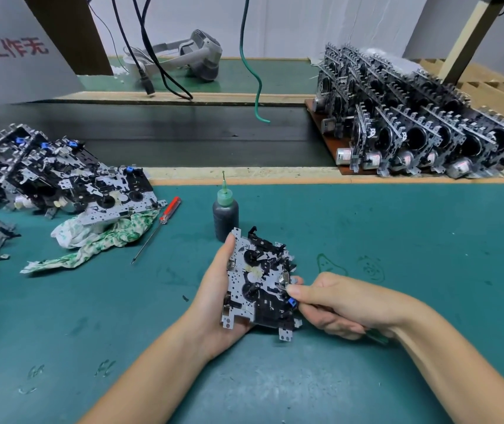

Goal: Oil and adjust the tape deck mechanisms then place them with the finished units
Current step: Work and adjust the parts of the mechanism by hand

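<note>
A tape deck mechanism (258, 281), a silver plate with black parts and a blue piece, is held upright above the green mat. My left hand (217, 289) grips its left edge from below. My right hand (333, 304) pinches a thin green-handled tool whose tip touches the mechanism's right side. The dark oil bottle (225, 215) with a green needle cap stands just behind. Rows of finished units (422, 133) stand on a brown board at the back right. A heap of mechanisms (52, 175) lies at the left.
A red-handled screwdriver (160, 224) lies left of the bottle, next to a green-and-white rag (104, 237). A dark conveyor belt (159, 133) runs behind the mat. Cables and a green wire (255, 87) hang down; a headset (195, 53) rests on the far shelf.
</note>
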Action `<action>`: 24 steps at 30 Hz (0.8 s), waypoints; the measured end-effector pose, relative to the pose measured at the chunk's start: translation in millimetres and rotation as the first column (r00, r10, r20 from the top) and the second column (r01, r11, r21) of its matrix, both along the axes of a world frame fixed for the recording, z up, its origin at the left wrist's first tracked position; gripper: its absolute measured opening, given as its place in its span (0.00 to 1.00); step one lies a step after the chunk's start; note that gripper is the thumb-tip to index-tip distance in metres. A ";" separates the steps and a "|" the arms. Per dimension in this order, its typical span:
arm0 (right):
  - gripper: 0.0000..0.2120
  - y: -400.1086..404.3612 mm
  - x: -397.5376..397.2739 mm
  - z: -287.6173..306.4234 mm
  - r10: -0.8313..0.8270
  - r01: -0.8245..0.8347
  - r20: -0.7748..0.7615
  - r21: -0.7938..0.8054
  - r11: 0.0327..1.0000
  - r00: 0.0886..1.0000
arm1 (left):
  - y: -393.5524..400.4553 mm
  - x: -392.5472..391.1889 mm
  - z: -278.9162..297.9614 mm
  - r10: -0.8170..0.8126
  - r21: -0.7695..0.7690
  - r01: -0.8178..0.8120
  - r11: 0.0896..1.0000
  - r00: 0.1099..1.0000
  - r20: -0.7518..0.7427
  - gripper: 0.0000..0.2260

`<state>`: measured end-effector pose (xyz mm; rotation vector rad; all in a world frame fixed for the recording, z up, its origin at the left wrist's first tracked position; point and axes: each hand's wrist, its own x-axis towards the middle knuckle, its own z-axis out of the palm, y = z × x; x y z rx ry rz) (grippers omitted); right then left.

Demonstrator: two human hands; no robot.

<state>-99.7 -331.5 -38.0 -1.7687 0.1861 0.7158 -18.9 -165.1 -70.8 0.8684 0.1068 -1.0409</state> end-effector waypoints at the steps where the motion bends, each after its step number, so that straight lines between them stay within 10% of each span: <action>1: 0.28 -0.9 -0.4 0.4 0.012 -0.012 -0.008 0.003 1.000 1.000 | 0.0 -0.4 0.7 -0.006 0.008 0.006 1.000 1.000 0.003 0.29; 16: 0.28 -16.9 -15.8 14.4 -0.055 0.057 0.108 -0.007 0.998 0.993 | 2.6 -11.1 11.7 -0.061 -0.085 0.053 0.995 0.993 -0.097 0.36; 24: 0.18 0.1 -5.3 6.6 -0.289 0.291 0.500 0.075 0.954 0.816 | 8.7 -5.7 16.2 0.034 -0.084 -0.047 0.995 0.988 -0.148 0.39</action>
